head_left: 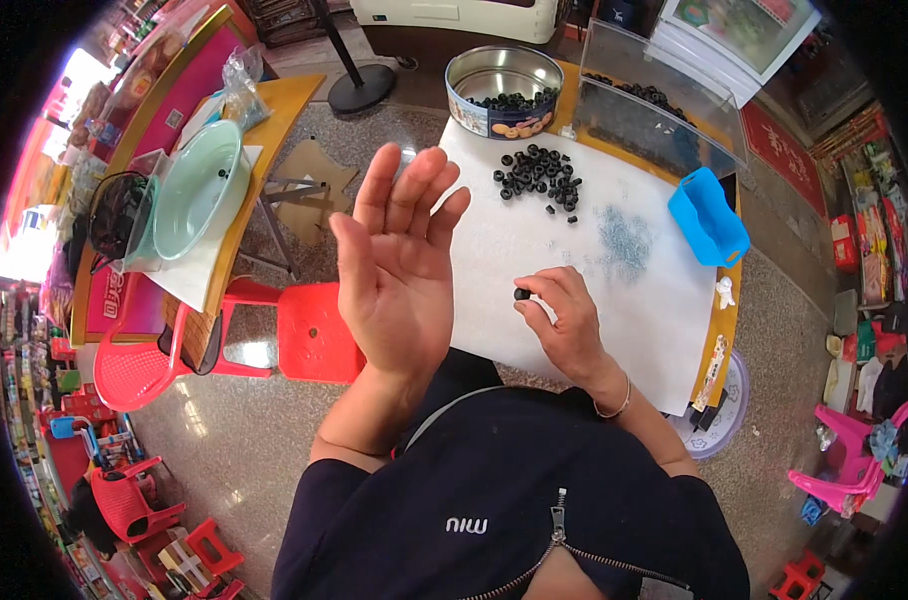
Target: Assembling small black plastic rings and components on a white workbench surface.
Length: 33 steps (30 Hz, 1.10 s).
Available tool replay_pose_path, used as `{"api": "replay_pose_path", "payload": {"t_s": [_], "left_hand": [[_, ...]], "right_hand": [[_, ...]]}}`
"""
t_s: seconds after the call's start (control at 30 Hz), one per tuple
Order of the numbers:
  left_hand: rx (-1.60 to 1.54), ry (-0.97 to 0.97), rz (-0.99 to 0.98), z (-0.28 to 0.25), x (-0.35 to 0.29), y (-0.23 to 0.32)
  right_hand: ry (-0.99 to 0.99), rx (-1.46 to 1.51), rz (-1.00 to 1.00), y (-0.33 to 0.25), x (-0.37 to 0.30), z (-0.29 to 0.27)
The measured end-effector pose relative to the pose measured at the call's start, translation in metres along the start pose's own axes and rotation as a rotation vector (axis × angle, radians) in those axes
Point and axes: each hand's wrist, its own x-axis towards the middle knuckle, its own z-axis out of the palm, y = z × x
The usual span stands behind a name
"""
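My left hand [404, 260] is raised, palm showing and fingers stretched out, with nothing in it. Over the near part of the white-covered table, my right hand [566, 320] pinches a small round black part [521, 294] between thumb and fingertips. A loose pile of similar black parts [534, 172] lies farther back on the white sheet [474, 190]. To the right of that pile, a patch of tiny blue-grey bits [624, 243] is spread on the sheet.
Behind the pile stands a round tin [459, 100] with black parts inside. A clear box [624, 115] holds more at the back right. A blue plastic bin [702, 215] sits on the right edge. Left are a red stool [319, 335] and a side table with a green basin [199, 190].
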Motion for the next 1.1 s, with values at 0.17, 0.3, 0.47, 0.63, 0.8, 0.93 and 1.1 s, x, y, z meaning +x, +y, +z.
{"api": "replay_pose_path", "payload": {"t_s": [0.17, 0.3, 0.47, 0.63, 0.8, 0.93, 1.1], "left_hand": [[0.13, 0.021, 0.002, -0.011, -0.003, -0.004], [0.224, 0.054, -0.016, -0.01, -0.005, -0.006], [0.675, -0.097, 0.028, -0.009, -0.016, 0.002], [1.533, -0.987, 0.381, 0.082, -0.009, 0.07], [1.49, -0.928, 0.327, 0.123, -0.026, 0.096], [1.501, -0.964, 0.298, 0.134, -0.032, 0.095], [1.493, -1.006, 0.27, 0.136, -0.031, 0.089]], "right_hand": [[-0.009, 0.009, 0.019, -0.002, -0.001, -0.001], [0.002, 0.017, 0.021, 0.001, -0.003, -0.001], [0.013, 0.026, 0.016, 0.0, -0.003, -0.002], [0.013, 0.015, 0.005, 0.004, -0.005, -0.003], [0.009, 0.01, 0.0, 0.002, -0.008, -0.001], [-0.024, 0.038, 0.017, -0.003, -0.009, -0.001], [-0.017, 0.029, 0.003, 0.0, -0.008, -0.002]]}}
